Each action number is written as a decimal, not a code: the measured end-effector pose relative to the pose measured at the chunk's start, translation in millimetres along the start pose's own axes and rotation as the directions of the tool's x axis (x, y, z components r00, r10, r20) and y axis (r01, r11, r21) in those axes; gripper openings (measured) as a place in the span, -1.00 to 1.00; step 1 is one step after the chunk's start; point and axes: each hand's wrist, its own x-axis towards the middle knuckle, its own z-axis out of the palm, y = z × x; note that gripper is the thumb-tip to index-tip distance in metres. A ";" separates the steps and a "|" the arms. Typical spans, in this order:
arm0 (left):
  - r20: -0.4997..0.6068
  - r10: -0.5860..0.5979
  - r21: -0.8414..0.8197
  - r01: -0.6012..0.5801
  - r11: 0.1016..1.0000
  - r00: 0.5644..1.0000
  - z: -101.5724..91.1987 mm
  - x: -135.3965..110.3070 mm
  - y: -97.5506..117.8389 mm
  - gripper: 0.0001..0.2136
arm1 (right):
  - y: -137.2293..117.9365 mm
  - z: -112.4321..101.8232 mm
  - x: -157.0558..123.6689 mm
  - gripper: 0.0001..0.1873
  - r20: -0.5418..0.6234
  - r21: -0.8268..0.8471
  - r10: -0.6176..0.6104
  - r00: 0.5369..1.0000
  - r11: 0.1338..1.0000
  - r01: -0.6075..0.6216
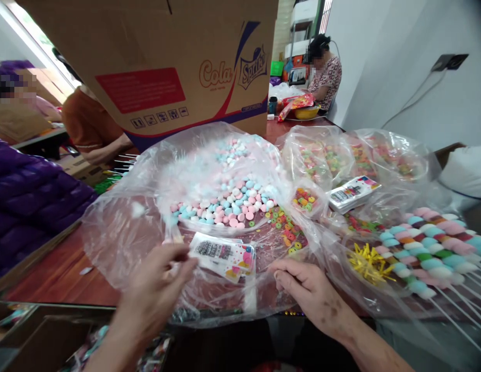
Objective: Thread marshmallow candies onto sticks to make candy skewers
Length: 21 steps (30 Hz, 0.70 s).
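My left hand (157,284) is at the left end of a stack of printed plastic bags (220,253). Its fingers are loosely bent and slightly apart, with no object visible in them. To the right of the stack, my right hand (308,284) has its fingers curled in and thumb pressed against them. Whatever might be between them is hidden. Behind the stack, pastel marshmallows (232,204) spill from a large clear plastic bag (127,222). Ring-shaped gummies (289,230) lie beside them on the plastic.
Skewered marshmallows (430,248) and yellow twist ties (370,263) lie at right. Behind them are another stack of printed bags (354,192) and bagged gummy rings (360,155). A tall carton (158,67) stands at the back. Two co-workers (327,72) (91,119) sit beyond.
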 end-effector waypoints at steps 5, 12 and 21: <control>0.386 0.129 0.402 -0.293 0.867 0.913 76.9 45.8 -3.1 -0.79 | 4.1 -1.6 -6.3 -0.72 -0.018 -0.050 -0.025 1.000 0.998 0.024; 0.499 0.186 0.354 -0.395 0.848 0.846 84.3 55.7 -17.0 -0.75 | 10.6 1.2 -7.0 -0.71 -0.049 -0.086 -0.074 0.996 0.994 0.070; 0.322 0.432 0.462 -0.538 0.705 0.842 86.7 38.9 27.0 -0.69 | 6.0 13.5 20.2 -0.63 -0.199 -0.107 -0.060 0.978 0.994 0.039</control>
